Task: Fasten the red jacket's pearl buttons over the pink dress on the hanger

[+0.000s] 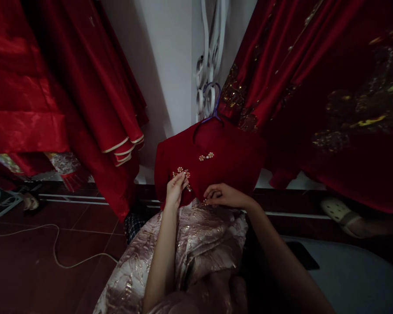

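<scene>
A red jacket [231, 161] hangs in front of me on a purple hanger [215, 111]. Near its neckline sits a flower-shaped beaded clasp [206, 156]. At the jacket's left front, my left hand [176, 188] pinches a beaded flower ornament [183, 172] between thumb and fingers; part of it is covered by the fingertips. My right hand [227, 196] is at the jacket's lower edge with its fingers curled together. Something tiny shows at its fingertips, too small to name. Shiny pink-and-gold brocade fabric [206, 235] spreads below both hands.
Red garments with pale trim [118, 135] hang at left, and a red gown with sequins [340, 117] at right. Behind the hanger is white scrolled metalwork [211, 65]. A cable [57, 244] runs across the tiled floor. A person's foot in a clog [342, 213] and a dark phone-like slab [303, 255] are at right.
</scene>
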`<state>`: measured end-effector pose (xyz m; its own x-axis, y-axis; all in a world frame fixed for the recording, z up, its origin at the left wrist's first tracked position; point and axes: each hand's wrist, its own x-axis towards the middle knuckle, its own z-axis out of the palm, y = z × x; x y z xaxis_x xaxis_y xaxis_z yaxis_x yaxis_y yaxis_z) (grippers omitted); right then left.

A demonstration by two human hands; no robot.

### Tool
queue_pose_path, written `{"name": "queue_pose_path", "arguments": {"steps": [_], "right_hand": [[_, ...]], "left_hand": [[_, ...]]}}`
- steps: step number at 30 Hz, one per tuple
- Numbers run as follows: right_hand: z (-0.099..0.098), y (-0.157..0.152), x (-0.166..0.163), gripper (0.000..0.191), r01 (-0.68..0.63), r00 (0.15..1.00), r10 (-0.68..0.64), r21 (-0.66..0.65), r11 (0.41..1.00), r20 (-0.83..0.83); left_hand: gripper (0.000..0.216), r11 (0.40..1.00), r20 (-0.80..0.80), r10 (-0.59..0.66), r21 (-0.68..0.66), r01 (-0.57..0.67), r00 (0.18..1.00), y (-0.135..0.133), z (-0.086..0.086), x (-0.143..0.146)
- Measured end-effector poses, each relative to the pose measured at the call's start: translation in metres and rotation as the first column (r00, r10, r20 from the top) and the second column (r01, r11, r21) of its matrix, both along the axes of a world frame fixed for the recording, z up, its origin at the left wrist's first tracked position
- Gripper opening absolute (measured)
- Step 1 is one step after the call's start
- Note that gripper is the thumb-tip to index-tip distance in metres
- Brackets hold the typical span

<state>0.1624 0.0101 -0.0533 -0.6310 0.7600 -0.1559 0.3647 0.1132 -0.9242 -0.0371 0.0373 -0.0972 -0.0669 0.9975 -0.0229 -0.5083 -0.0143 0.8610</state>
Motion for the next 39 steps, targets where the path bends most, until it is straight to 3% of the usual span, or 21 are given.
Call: {"name": "queue_pose_path", "arguments": {"steps": [4, 10, 14, 18, 20, 23, 25, 28, 30, 32, 36, 39], "right_hand": [[-0.002, 0.001, -0.003, 0.032, 0.011, 1.0, -0.011, 0.03, 0.999, -0.015], [-0.006, 0.002, -0.01, 0.028, 0.005, 1.0, -0.005, 0.06, 0.998, 0.004], [-0.008, 0.003, -0.01, 0.025, 0.003, 1.0, -0.003, 0.093, 0.996, 0.001], [-0.004, 0.002, -0.001, 0.022, -0.012, 0.998, 0.006, 0.103, 0.995, 0.058], [0.0, 0.001, 0.006, 0.022, -0.033, 0.994, 0.023, 0.1, 0.994, 0.102], [0.005, -0.001, 0.014, 0.019, -0.069, 0.988, 0.054, 0.1, 0.993, 0.144], [0.008, -0.002, 0.019, 0.019, -0.089, 0.985, 0.073, 0.095, 0.991, 0.156], [0.012, -0.004, 0.025, 0.019, -0.103, 0.984, 0.092, 0.065, 0.993, 0.154], [0.015, -0.004, 0.03, 0.019, -0.106, 0.982, 0.099, 0.035, 0.994, 0.158], [0.016, -0.004, 0.035, 0.019, -0.098, 0.98, 0.092, 0.022, 0.995, 0.178], [0.016, -0.003, 0.039, 0.018, -0.028, 0.98, 0.01, 0.09, 0.996, 0.199], [0.015, -0.004, 0.039, 0.017, -0.02, 0.982, -0.001, 0.107, 0.994, 0.19]], "left_hand": [[0.031, 1.0, 0.012, 0.006, -0.013, -0.006, 1.0, 0.001, -0.001, 0.002], [0.029, 0.991, -0.079, 0.13, 0.013, -0.13, 0.988, 0.004, -0.005, 0.003], [0.033, 0.992, -0.174, 0.126, 0.006, -0.126, 0.977, 0.005, -0.005, 0.0], [0.037, 0.999, -0.263, 0.052, 0.024, -0.047, 0.963, 0.002, 0.01, 0.001], [0.034, 0.99, -0.36, 0.061, 0.143, -0.009, 0.931, 0.003, 0.024, 0.006], [0.03, 0.902, -0.59, 0.203, 0.424, 0.086, 0.782, 0.006, 0.052, 0.018], [0.029, 0.819, -0.734, 0.372, 0.548, 0.172, 0.568, 0.01, 0.07, 0.027], [0.028, 0.737, -0.799, 0.566, 0.601, 0.309, 0.202, 0.016, 0.093, 0.034], [0.027, 0.702, -0.787, 0.612, 0.588, 0.402, 0.081, 0.019, 0.103, 0.034], [0.025, 0.672, -0.779, 0.624, 0.579, 0.462, 0.069, 0.022, 0.108, 0.032], [0.021, 0.637, -0.789, 0.595, 0.581, 0.506, 0.156, 0.029, 0.11, 0.024], [0.021, 0.617, -0.803, 0.573, 0.554, 0.559, 0.163, 0.034, 0.111, 0.019]]}}
